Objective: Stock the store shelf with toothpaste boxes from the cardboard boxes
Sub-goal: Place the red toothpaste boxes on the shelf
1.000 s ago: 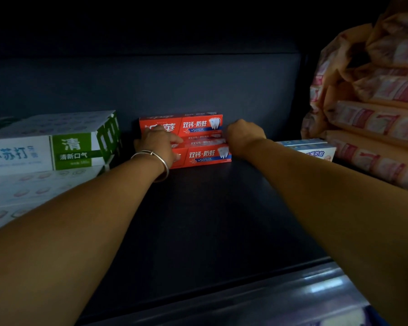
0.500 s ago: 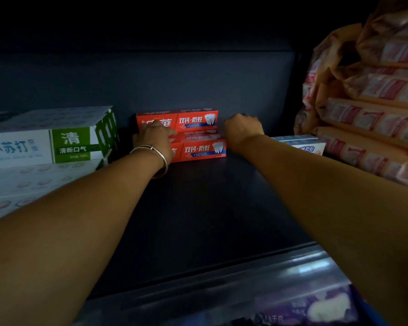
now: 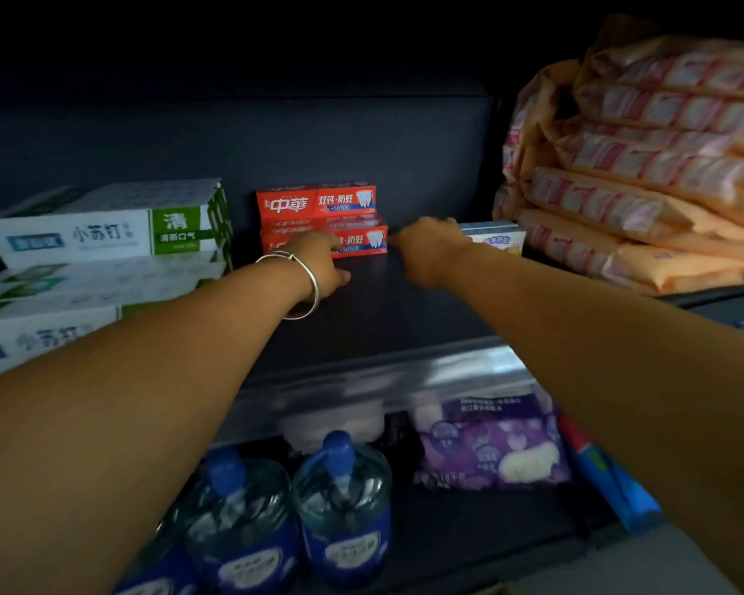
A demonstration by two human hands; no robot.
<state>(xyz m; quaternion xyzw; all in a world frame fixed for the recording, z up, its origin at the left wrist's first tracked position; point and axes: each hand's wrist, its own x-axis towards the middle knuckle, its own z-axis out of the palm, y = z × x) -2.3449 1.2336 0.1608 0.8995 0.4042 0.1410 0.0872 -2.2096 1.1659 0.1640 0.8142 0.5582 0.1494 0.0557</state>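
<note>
Head view: looking forward and down into a dark store shelf (image 3: pixel 404 302), with both bare forearms reaching in toward the back.
Red toothpaste boxes (image 3: pixel 318 221): two are lying stacked flat against the back wall of the shelf, long sides facing out, the top one showing white characters and a tooth picture, the lower one sitting slightly forward of it.
Left hand (image 3: pixel 323 264): it is resting low in front of the lower red box, covering part of its printed face; the fingers are pointing toward the box and are looking relaxed, not wrapped round it, though motion blur is hiding whether the tips are touching the cardboard.
Bracelet (image 3: pixel 295 285): a thin silver bangle is hanging loosely on the left wrist.
Right hand (image 3: pixel 430 246): it is hovering just beside the right end of the lower red box, seen from the back; it is blurred, so I cannot tell how the fingers are lying or whether they are touching anything.
Blue-white box (image 3: pixel 495 236): it is lying just behind and to the right of the right hand.
White-and-green boxes (image 3: pixel 104 234): they are sitting stacked at the left of the shelf, near the red pair but apart from it.
Orange packs (image 3: pixel 645 165): soft packages are piling up high at the right.
Lower shelf: two blue-capped water jugs (image 3: pixel 340 500) are standing side by side, with a purple pack (image 3: pixel 486 444) lying to their right.
</note>
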